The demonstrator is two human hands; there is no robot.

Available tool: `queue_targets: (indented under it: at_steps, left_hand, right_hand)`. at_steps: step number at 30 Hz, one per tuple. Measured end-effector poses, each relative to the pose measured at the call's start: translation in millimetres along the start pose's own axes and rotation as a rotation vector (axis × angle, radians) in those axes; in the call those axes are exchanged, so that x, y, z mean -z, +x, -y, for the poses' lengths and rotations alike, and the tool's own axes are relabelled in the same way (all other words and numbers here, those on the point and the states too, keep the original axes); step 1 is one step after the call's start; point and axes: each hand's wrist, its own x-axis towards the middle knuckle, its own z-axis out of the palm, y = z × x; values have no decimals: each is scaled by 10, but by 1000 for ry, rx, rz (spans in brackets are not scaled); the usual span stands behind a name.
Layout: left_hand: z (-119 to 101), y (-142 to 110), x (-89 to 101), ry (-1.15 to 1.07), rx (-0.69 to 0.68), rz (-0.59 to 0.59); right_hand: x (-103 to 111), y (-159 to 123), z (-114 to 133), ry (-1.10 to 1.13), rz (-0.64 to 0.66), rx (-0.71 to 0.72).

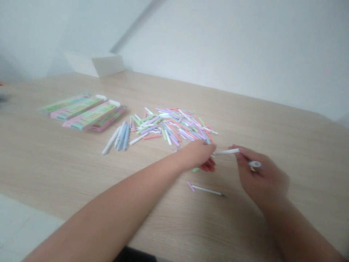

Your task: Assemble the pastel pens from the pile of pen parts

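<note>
My right hand (261, 178) is shut on a white pen barrel (226, 151), which points left towards my left hand, and a short white pen part (255, 164) shows among its fingers. My left hand (197, 156) is curled, its fingertips at the barrel's end; whatever it may hold is hidden. Just below it lies a small green pen part (195, 169). On the wood beneath my hands rests a thin pen refill (207, 190) with a purple piece (191, 186) at one end. A loose heap of pastel pen parts (174, 125) spreads just beyond my left hand.
Left of the heap lie white and blue pen barrels (121, 136). Further left, several flat pastel pen boxes (87, 112) lie on the light wooden table (81, 167). A white box (107, 64) stands against the wall at the table's far edge.
</note>
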Motion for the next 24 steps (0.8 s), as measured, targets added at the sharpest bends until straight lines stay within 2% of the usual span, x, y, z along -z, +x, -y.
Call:
queue_targets:
  at_steps: [2, 3, 4, 6, 9, 15, 20, 22, 24]
  left_hand:
    - [-16, -43, 55, 461, -259, -174]
    - [-23, -64, 82, 611, -380, -233]
    - [-28, -80, 105, 694, -475, -270]
    - [-25, -91, 141, 744, -568, -272]
    - [9, -53, 168, 735, -587, -244]
    - [110, 50, 169, 699, -606, -151]
    - [144, 57, 147, 544, -566, 92]
    - [136, 48, 145, 574, -575, 129]
    - [123, 33, 144, 644, -606, 116]
  right_hand:
    - [42, 32, 15, -4, 7, -71]
    - [56, 45, 14, -4, 4, -97]
    - [65, 56, 7, -2, 6, -116]
    - [65, 68, -19, 7, 21, -139]
    - [37, 70, -56, 31, 82, -195]
    - [-18, 92, -33, 105, 166, -402]
    - [-74, 72, -12, 199, 239, -449]
    - [-85, 54, -7, 219, 264, -444]
    - [-89, 36, -2, 223, 297, -415]
